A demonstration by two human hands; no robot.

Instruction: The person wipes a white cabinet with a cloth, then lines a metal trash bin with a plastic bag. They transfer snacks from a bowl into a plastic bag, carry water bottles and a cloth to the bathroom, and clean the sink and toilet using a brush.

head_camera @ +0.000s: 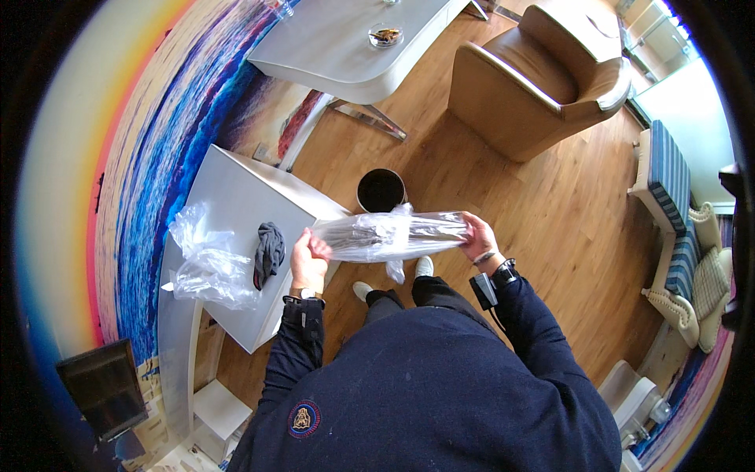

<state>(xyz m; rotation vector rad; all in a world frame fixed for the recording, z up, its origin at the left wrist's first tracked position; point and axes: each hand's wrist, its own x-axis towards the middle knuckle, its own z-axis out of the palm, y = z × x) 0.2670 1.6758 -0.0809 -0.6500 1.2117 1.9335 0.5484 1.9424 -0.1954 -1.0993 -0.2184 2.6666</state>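
Between my two hands a clear plastic bag (395, 236) is stretched out sideways. My left hand (309, 258) grips its left end, and my right hand (479, 241) has hold of the right end. Under the bag's middle hangs a loose tail of plastic. Just beyond the bag a round dark waste bin (381, 190) stands on the floor, its near side partly covered by the plastic. To the left of my left hand lie a crumpled dark grey cloth (269, 252) and more crumpled clear plastic (213, 265), both on a white cabinet top (245, 194).
A white desk (330, 53) carries a glass ashtray (386, 36) with cigarette butts. Beyond the bin stands a brown leather armchair (507, 94) on the wood floor (566, 218). A sofa with striped blue cushions (670, 171) is at right; a dark screen (103, 389) is at lower left.
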